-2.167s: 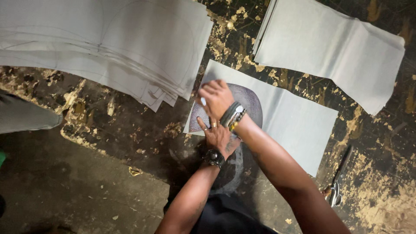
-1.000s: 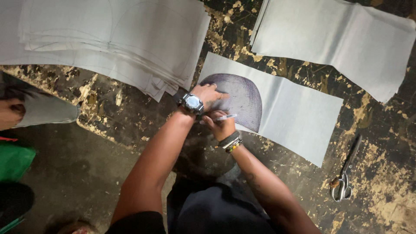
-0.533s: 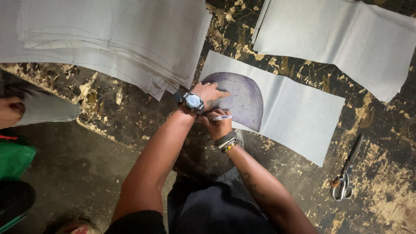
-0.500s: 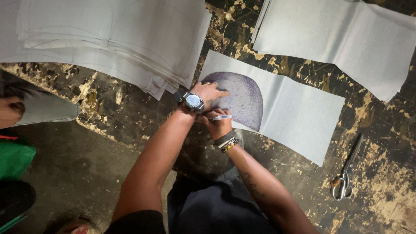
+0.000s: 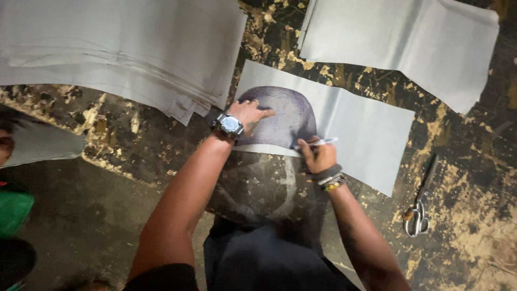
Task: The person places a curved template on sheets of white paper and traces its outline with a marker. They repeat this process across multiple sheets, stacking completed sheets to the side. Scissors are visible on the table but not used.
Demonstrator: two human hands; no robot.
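Worn floor (image 5: 134,178), hands shifted (slightly), right hand (image 5: 318,156) marking cloth (image 5: 366,134)

Overhead view of a dark, paint-flecked work surface (image 5: 463,226). The left hand (image 5: 249,113), a watch (image 5: 229,125) on its wrist, lies flat on a domed purple-grey template (image 5: 288,121) resting on a grey fabric sheet (image 5: 366,134). The right hand (image 5: 318,157), with bracelets at the wrist, grips a white marker (image 5: 319,143) whose tip meets the template's lower right edge. A stack of grey fabric sheets (image 5: 118,48) lies at upper left, another folded piece (image 5: 409,43) at upper right. Scissors (image 5: 419,205) rest well apart at right.
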